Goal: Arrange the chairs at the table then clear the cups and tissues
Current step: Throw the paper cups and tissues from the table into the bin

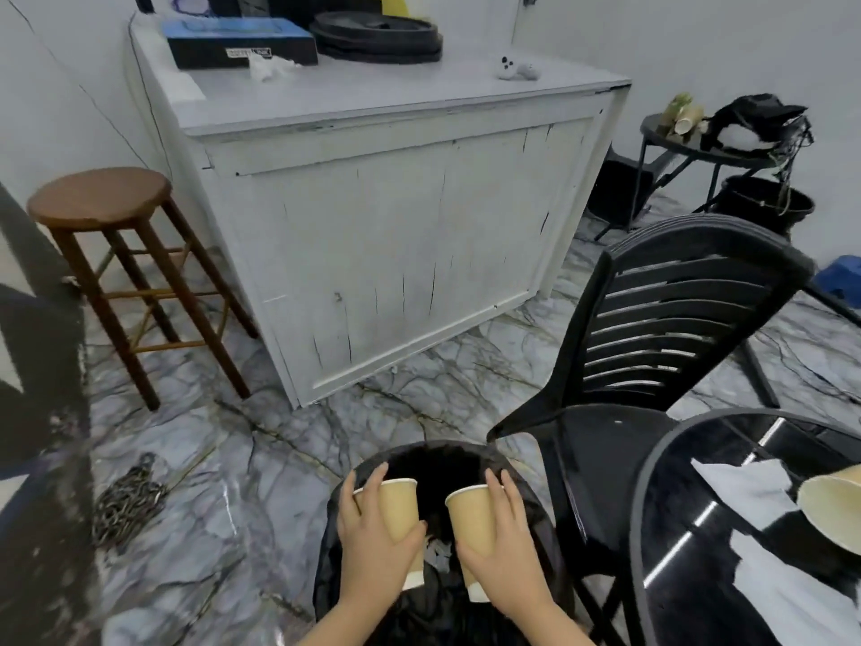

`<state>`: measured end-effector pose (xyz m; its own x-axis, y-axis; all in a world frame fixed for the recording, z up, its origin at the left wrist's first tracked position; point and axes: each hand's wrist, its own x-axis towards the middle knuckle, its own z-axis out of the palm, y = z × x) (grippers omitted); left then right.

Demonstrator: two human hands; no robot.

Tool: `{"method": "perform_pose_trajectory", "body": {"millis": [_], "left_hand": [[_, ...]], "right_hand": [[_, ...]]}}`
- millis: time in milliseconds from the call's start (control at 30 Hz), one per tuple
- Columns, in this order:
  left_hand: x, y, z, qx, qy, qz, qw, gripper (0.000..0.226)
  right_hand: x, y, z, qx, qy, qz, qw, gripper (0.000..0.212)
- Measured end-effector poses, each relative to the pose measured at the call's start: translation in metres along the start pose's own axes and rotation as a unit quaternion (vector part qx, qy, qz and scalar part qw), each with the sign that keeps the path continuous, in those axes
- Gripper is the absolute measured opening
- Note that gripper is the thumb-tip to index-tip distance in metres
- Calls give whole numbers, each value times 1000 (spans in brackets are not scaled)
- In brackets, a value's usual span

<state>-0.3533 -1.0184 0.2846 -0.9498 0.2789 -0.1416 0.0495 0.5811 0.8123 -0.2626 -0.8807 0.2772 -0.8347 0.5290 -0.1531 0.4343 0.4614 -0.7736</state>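
We hold two cups side by side over the bin (536, 515) on the floor: one cup (400, 510) left, the other cup (473, 524) right. The chair (652, 347) stands right of the bin, the table (661, 529) beyond it.

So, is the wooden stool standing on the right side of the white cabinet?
No, the wooden stool stands left of the white cabinet.

black glossy round surface (675, 529) at lower right carries white tissues (745, 482) and a tipped tan paper cup (834, 510); marble floor (233, 459) has chain pile (128, 503), bin-bag bin (526, 515).
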Motion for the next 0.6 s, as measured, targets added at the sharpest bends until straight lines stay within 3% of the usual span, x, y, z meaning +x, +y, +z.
{"method": "perform_pose_trajectory", "body": {"millis": [467,600], "left_hand": [[36,-173,134,68,-145,-98,982,78],[46,-218,167,88,-161,-96,978,92]], "right_hand": [[45,183,138,-13,-56,130,990,91],[60,228,177,-22,-74,140,987,88]]}}
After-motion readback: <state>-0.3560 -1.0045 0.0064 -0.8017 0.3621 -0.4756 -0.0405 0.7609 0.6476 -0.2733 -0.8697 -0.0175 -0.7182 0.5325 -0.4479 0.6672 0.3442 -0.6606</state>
